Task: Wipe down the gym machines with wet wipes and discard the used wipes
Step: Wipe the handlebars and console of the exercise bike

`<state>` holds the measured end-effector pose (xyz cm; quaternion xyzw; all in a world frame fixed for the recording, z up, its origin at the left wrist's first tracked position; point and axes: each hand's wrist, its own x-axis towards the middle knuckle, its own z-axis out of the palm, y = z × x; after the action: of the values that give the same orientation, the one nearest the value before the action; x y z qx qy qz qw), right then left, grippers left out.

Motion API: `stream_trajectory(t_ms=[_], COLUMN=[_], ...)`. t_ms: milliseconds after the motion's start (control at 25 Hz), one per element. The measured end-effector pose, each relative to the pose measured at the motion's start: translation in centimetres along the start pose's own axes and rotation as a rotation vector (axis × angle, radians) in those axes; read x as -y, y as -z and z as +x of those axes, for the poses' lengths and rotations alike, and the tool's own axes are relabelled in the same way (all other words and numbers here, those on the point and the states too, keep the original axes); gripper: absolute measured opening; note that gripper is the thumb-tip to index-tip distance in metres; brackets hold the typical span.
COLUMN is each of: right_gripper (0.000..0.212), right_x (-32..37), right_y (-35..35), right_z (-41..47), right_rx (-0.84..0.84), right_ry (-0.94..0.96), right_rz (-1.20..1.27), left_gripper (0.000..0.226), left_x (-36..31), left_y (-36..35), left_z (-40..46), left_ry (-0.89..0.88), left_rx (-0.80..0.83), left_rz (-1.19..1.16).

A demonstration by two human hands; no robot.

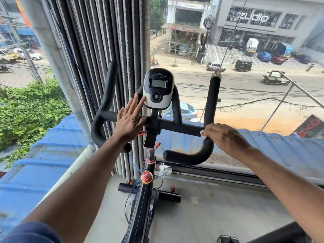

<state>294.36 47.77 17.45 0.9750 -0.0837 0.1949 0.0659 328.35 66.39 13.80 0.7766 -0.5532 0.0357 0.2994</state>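
The wipe (202, 133), white and crumpled, is lying against the right bend of the handlebar (178, 126), where the crossbar is turning into the right grip. Only a small corner of it is showing, just left of the knuckles. The right hand (226, 138) is curling over the bar at that bend and is gripping the wipe against the black foam.

The left hand (129, 122) is spread flat, fingers straight and held close together, palm facing away from the camera. It is sitting in front of the left half of the crossbar, and its fingertips are reaching the lower left edge of the console (158, 88); whether they are touching it cannot be told. It is holding nothing.

The console, black and grey with a blank screen and one round button, is standing upright on the stem above the middle of the handlebar. A red knob (147, 177) is sitting on the frame (140, 207) below. Blue wires are hanging beside the frame. The bike is standing on a grey floor (210, 216), facing a large window (245, 85) overlooking a street with moving vehicles. Grey blinds (105, 50) are hanging bunched behind the left grip.
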Motion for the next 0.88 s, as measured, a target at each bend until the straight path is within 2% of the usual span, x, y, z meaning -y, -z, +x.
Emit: stream_trajectory(t_ms=[80, 160, 280, 440, 600, 720, 880], right_gripper=[0.014, 0.021, 0.024, 0.019, 0.019, 0.012, 0.016], right_x=[0.2, 0.9, 3.9, 7.2, 9.6, 11.9, 10.7], right_y=[-0.1, -0.3, -0.6, -1.9, -4.9, -5.8, -4.7], right_z=[0.5, 1.1, 3.3, 9.0, 14.2, 17.3, 16.4], right_rx=[-0.021, -0.061, -0.084, -0.103, -0.018, 0.055, 0.014], right_ry=[-0.030, -0.058, 0.048, 0.161, 0.245, 0.248, 0.217], right_rz=[0.010, 0.027, 0.069, 0.120, 0.050, 0.039, 0.017], left_gripper=[0.072, 0.077, 0.084, 0.084, 0.083, 0.085, 0.084], left_x=[1.2, 3.9, 7.2, 7.6, 7.7, 7.8, 7.9], left_y=[0.7, 1.8, 3.2, 3.3, 3.1, 3.2, 3.1], left_z=[-0.3, -1.0, -2.3, -2.3, -2.6, -2.6, -2.4], left_ry=[-0.067, -0.097, 0.080, 0.122, 0.112, 0.109, 0.114], left_rx=[0.037, 0.086, 0.096, 0.131, 0.079, 0.063, 0.053], left_rz=[0.036, 0.161, 0.295, 0.331, 0.312, 0.301, 0.291])
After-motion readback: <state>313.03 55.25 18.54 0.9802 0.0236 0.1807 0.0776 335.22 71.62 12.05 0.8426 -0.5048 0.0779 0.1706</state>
